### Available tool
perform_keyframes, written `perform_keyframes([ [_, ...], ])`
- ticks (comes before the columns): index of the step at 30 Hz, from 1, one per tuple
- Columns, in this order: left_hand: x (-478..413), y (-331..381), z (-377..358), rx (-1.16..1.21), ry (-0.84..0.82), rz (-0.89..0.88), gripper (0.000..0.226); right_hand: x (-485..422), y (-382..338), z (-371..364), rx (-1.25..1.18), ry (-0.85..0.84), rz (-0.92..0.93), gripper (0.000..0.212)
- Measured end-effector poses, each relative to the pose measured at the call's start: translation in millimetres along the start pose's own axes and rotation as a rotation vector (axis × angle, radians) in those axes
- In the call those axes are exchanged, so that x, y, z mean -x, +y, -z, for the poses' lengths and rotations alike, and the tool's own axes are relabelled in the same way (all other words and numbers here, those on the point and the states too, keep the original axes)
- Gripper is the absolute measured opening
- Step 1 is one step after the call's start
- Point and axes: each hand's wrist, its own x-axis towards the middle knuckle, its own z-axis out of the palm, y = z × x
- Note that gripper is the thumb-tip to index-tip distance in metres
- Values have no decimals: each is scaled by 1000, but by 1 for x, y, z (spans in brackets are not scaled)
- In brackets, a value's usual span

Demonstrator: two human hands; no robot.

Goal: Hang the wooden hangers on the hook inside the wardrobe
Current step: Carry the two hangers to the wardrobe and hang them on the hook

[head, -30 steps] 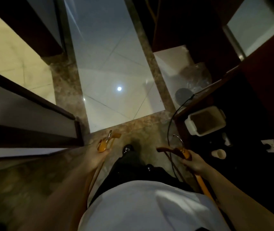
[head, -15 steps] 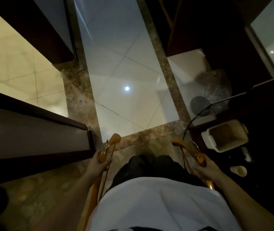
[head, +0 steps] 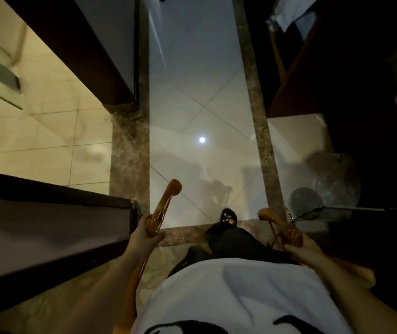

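Left grip (head: 144,237) curled round left wooden hanger (head: 166,200), at hip height over floor (head: 192,104). Right grip (head: 307,249) clasps right wooden hanger (head: 278,224); lower parts hidden behind arms. Plastic bag (head: 337,182) far right, contents unreadable.

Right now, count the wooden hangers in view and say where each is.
2. The left hanger is gripped by the left hand, the right hanger by the right hand. More may be hidden in the dimness.

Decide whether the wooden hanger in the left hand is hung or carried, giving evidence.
Carried, not hung: the left hand grips the wooden hanger by its middle, above the floor.
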Motion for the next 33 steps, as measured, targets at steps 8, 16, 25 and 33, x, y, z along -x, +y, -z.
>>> perform_keyframes([
  [8,-45,59,2,68,85,81,36,-62,-161,64,12,-34,223,43],
  [16,-115,109,40,77,105,118,50,-111,-305,84,56,30,397,60],
  [25,-241,228,137,-51,61,33,44,-150,-364,58,11,29,168,43],
  [33,-346,363,204,-151,61,-206,55,-190,-372,50,-9,29,3,50],
])
